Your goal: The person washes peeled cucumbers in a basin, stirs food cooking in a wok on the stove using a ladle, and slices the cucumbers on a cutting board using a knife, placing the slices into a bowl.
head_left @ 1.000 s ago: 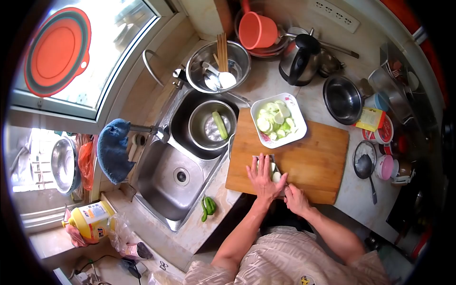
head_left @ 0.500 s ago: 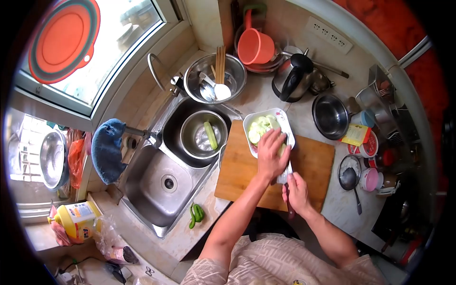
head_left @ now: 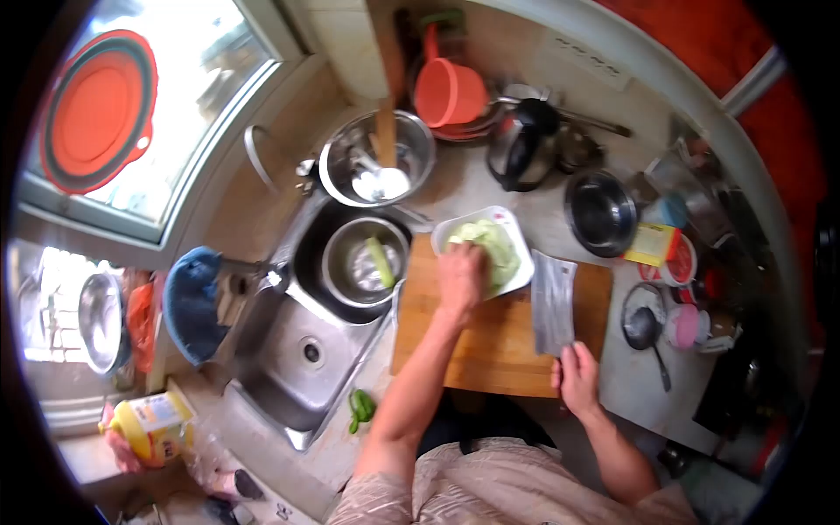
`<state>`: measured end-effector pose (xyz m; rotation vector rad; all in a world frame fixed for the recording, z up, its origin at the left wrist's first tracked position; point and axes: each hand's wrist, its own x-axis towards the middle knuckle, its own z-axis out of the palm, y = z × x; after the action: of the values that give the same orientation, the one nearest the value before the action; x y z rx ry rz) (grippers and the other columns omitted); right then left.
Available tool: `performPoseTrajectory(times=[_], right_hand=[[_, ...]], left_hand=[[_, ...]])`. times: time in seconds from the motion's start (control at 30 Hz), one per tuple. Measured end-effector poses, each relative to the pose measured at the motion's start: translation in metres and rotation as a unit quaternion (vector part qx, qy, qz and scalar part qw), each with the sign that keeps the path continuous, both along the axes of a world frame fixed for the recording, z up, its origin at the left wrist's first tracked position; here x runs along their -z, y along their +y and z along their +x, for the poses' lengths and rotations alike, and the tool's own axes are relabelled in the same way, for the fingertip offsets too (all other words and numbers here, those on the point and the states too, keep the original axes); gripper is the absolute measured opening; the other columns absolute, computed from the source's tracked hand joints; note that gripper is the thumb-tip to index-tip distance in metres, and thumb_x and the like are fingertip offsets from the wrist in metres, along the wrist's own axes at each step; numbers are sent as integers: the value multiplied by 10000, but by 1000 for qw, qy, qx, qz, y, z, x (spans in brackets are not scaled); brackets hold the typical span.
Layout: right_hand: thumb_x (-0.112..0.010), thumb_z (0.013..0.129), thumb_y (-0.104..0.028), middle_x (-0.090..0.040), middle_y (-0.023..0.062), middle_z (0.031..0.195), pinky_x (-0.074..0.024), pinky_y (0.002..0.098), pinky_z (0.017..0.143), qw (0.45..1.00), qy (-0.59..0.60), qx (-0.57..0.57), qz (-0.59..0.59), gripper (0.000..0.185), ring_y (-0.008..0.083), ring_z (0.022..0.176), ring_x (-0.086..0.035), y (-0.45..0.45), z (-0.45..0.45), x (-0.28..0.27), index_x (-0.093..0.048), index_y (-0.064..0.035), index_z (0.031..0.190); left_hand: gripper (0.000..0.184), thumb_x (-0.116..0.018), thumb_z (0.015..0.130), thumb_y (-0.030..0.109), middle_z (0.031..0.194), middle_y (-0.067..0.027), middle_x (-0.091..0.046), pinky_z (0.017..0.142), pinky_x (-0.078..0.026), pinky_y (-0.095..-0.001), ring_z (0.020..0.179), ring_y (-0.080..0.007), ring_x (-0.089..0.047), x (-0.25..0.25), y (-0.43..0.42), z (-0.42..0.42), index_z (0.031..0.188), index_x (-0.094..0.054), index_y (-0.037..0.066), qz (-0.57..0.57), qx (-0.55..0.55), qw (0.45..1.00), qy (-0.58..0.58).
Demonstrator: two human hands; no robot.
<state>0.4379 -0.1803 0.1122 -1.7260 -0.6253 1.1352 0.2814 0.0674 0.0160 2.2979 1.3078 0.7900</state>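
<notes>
My left hand (head_left: 464, 278) is over the near left side of a white dish (head_left: 523, 273), its bent fingers down among pale green vegetable slices (head_left: 499, 256). Its fingertips are hidden and blurred, so I cannot tell if they grip any. In my right hand (head_left: 577, 381) is the handle of a cleaver, fingers wrapped round it. The cleaver (head_left: 553, 302) has its broad blade over the right part of a wooden cutting board (head_left: 490, 363), to the right of the dish. The dish sits across the board's far edge.
Left of the board, a steel pot (head_left: 341, 278) with a long pale green vegetable (head_left: 380, 261) stands in the sink (head_left: 289, 350). Green peppers (head_left: 360, 408) lie by the counter's front edge. A kettle (head_left: 527, 144), a dark bowl (head_left: 601, 213) and a ladle (head_left: 643, 328) stand beyond and right.
The cleaver has swung away from the dish to the right, its blade now over the board. My left hand has left the blade and moved left, down onto the slices. The whole view has shifted slightly.
</notes>
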Motion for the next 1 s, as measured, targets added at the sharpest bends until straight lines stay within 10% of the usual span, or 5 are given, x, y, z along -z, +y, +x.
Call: performPoseTrajectory(times=[0.2, 0.57, 0.63, 0.77, 1.0], right_hand=[[-521, 1061, -174, -554, 33, 608, -408, 277, 476, 987, -97, -130, -2, 321, 105, 501, -534, -42, 4, -5, -482, -37, 773], [-633, 890, -36, -523, 6, 715, -449, 328, 573, 962, -159, -199, -102, 161, 144, 636, -503, -112, -15, 2, -540, -100, 775], [-628, 911, -65, -545, 29, 679, -452, 326, 553, 951, -212, -215, -71, 164, 153, 599, -533, -102, -20, -8, -549, -70, 768], [-586, 987, -124, -580, 48, 581, -450, 309, 500, 968, -176, -178, -25, 249, 154, 504, -594, -87, -31, 5, -569, -11, 766], [-557, 1021, -143, -573, 37, 607, -442, 286, 500, 968, -121, -219, -22, 256, 121, 510, -573, -21, -44, -12, -571, -5, 806]], left_hand=[[119, -648, 932, 93, 918, -168, -719, 752, -544, -445, 835, -366, -687, 17, 25, -79, 961, -747, 34, 20, -282, 924, -257], [537, -816, 745, 411, 1074, -223, -729, 886, -552, -482, 1005, -392, -708, 180, 110, -163, 1095, -680, 29, -287, -352, 888, 77], [493, -819, 771, 366, 1033, -165, -739, 801, -572, -455, 887, -335, -736, 186, 118, -182, 1100, -666, 33, -321, -321, 890, -45], [357, -655, 1002, 273, 1045, -42, -665, 803, -562, -393, 904, -202, -671, 109, 91, -219, 1294, -592, 78, -515, -178, 623, -561], [400, -714, 965, 337, 1216, -76, -634, 838, -567, -385, 1020, -233, -637, 23, -10, -255, 1270, -591, 110, -493, -50, 520, -696]])
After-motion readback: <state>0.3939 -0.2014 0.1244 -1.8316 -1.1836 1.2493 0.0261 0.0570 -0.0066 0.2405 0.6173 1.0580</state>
